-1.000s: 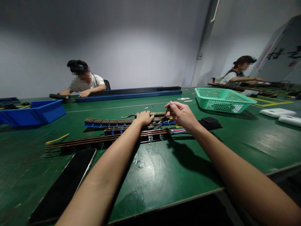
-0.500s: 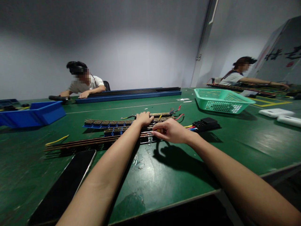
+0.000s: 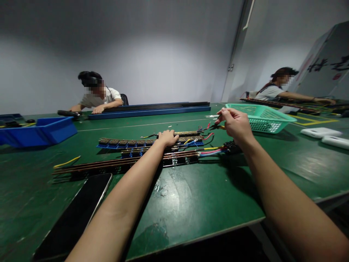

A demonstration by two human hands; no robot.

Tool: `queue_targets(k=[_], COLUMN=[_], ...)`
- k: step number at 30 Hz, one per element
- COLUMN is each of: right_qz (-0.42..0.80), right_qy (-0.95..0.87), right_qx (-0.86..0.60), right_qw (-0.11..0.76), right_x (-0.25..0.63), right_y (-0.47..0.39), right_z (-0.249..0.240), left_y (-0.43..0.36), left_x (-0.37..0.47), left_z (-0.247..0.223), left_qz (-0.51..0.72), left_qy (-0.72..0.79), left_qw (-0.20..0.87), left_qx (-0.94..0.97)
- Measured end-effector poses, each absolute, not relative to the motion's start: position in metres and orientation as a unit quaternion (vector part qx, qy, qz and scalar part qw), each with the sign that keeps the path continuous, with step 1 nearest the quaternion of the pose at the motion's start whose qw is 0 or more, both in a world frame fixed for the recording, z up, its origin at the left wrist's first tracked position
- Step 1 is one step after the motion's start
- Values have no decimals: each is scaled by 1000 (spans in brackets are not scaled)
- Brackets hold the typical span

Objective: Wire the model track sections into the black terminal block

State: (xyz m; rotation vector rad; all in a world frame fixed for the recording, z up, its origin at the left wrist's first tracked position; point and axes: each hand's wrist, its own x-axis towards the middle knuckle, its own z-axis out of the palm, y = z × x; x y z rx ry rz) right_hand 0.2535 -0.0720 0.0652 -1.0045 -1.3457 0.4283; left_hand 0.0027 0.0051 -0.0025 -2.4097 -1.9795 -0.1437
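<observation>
My left hand (image 3: 167, 138) lies with fingers spread on the rail strips, pressing on their middle part. Under and beside it are a rail strip on blue supports (image 3: 111, 143) and, nearer to me, a long dark strip with copper-coloured bars (image 3: 95, 167). My right hand (image 3: 237, 123) is raised above the strips' right ends, closed on small pliers (image 3: 215, 126) with dark jaws and a bit of yellow handle showing. Below the jaws curls a red wire (image 3: 209, 136). A short yellow wire with a ring terminal (image 3: 194, 142) rests on the strips.
A green basket (image 3: 268, 122) stands behind my right hand. A black connector (image 3: 231, 147) with coloured cables lies below it. A phone (image 3: 73, 218) is at the near left, a blue bin (image 3: 54, 131) farther left. Two co-workers sit across the table, beside long blue channels (image 3: 149, 111).
My right hand has lifted off the strips with the pliers and moved right and away from me, uncovering the yellow wire and cables. My left hand has stayed in place.
</observation>
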Motion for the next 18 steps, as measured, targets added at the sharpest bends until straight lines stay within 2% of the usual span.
queue_targets(k=[3,8,14,18], right_qz=[169,240,258,227], right_qy=[-545,-519,-565,-612], right_qx=[-500,-520,-485,-504], right_qw=[652,634,615,565], right_x=[266,266,258,258], right_y=[-62,-58,-55,-45], right_z=[60,58,52,40], left_y=[7,9,8,8], left_x=[2,1,2,2], left_z=[-4,-6,-5,-5], left_qz=[-47,-47,-49,-47], left_qy=[-637,-635,-636,-636], left_qw=[11,10,10,10], left_qx=[-769,-771,-770,-770])
